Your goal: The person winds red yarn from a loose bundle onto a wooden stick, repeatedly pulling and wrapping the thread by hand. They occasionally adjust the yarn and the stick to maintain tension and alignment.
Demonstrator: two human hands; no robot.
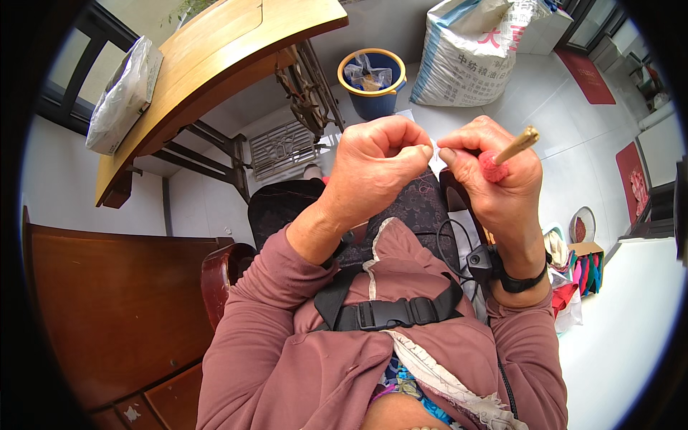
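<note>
My left hand [376,161] is raised over my lap with thumb and forefinger pinched together; what lies between the tips is too small to make out. Close beside it on the right is my right hand [492,161], its thumb and forefinger also near each other. A thin wooden stick [518,144] with a fuzzy red wad [493,167] around its lower end is held in the curled fingers of my right hand. Loose red thread [425,185] lies on the dark patterned cloth [414,209] over my legs, below the hands.
A wooden table [215,48] on a cast-iron treadle frame [279,148] stands at upper left, bearing a plastic-wrapped box [126,97]. Beyond my hands are a blue bucket [373,102] and a large woven sack [462,59]. At right, a carton [588,248] holds colourful cloth pieces.
</note>
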